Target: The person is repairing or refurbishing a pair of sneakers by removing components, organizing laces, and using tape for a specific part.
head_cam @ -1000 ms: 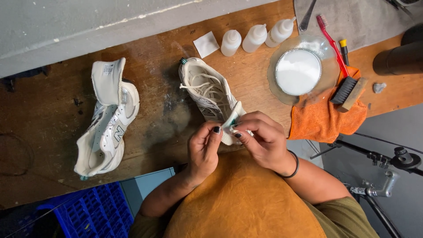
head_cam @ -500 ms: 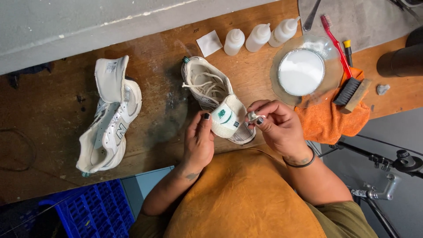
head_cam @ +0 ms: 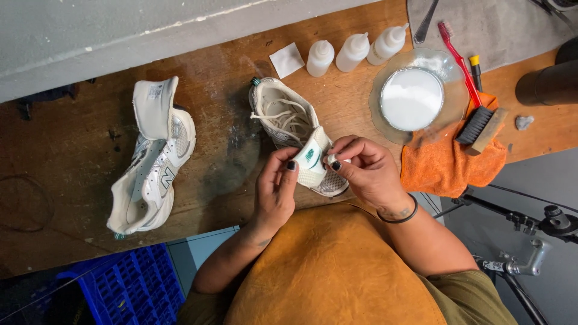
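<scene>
A white sneaker (head_cam: 288,117) with loose laces lies on the wooden bench in front of me. Its tongue (head_cam: 312,157), white with a green mark, is pulled toward me. My left hand (head_cam: 276,189) pinches the tongue's near edge between thumb and fingers. My right hand (head_cam: 364,168) holds the tongue's other edge, with a small white object pinched at its fingertips. A second white sneaker (head_cam: 150,162) lies on its side to the left, tongue folded out, untouched.
Three white squeeze bottles (head_cam: 352,53) and a white square pad (head_cam: 286,60) stand at the back. A glass bowl of white liquid (head_cam: 413,99), a red toothbrush (head_cam: 459,59), a scrub brush (head_cam: 481,126) on an orange cloth (head_cam: 448,168) lie right. A blue crate (head_cam: 126,289) sits below left.
The tongue has been turned and pulled further toward me, showing its green mark. Both hands shifted slightly along its edges; the view has drifted a little.
</scene>
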